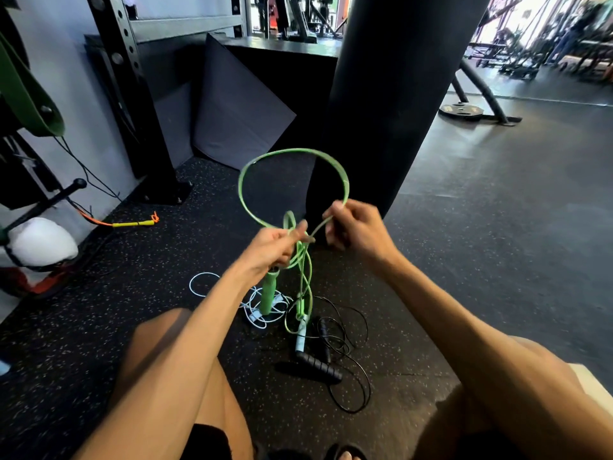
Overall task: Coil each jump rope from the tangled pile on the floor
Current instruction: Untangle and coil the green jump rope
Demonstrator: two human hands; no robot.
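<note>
A green jump rope [243, 174] stands up in a round loop in front of me. My left hand [273, 249] grips the gathered green strands, and a green handle [268, 293] hangs below it. My right hand [356, 229] pinches the loop's right end. More green cord dangles down to the floor. On the speckled floor beneath lie a pale blue rope [202, 284] and a black rope [355, 383] with a ribbed black handle [320, 365], loosely tangled together.
A black punching bag [391, 94] hangs just beyond my hands. A dark mat [238, 114] leans against a black box. A steel rack upright [132, 94] stands at the left, with a yellow and orange rope [132, 223] by the wall. My bare knees frame the pile.
</note>
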